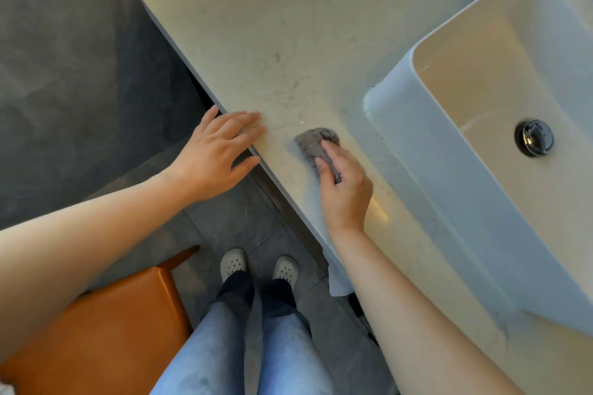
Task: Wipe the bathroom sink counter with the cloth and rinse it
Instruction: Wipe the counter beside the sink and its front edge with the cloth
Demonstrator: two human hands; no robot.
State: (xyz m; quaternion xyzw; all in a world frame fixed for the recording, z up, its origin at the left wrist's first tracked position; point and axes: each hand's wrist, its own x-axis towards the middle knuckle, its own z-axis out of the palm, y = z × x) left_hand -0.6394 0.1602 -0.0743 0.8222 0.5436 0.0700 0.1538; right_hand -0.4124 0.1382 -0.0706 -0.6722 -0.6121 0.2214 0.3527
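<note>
Our bare forearms lead in: left hand point(213, 151), fingers spread flat, braces on the pale marbled stone desk point(288, 26) edge, far from the white rectangular basin point(417, 170). Right hand point(345, 189) grips the small grey fuzzy cloth point(316, 144), pressing it down nearer the basin, probably mid-wipe. Grey tiled floor point(80, 74) below.
</note>
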